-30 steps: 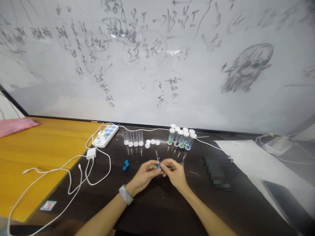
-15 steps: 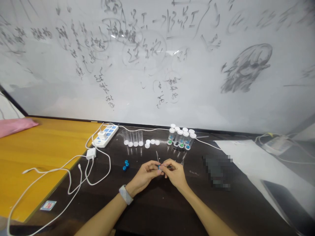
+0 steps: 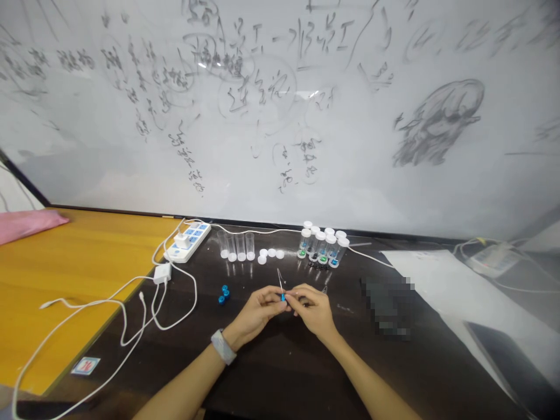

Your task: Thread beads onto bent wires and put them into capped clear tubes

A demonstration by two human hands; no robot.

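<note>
Over the middle of the table, my left hand and my right hand meet fingertip to fingertip. Pinched between them is a small shiny blue piece. A thin, pale metal-looking sliver rises from the fingertips; its lower end is hidden and I cannot tell its kind. Behind the right knuckles a small pointed end shows, too small to name. Three or so blue round pieces lie left of my hands. Past the fingers are several white caps.
Clear tubes stand upright at the back; capped tubes with coloured pieces are to their right, black rings before them. A power strip and white cables lie left. White paper and a dark flat device are right.
More of the blue piece shows between my fingertips. The fingers of my right hand have shifted slightly, while my left hand stays almost in place.
</note>
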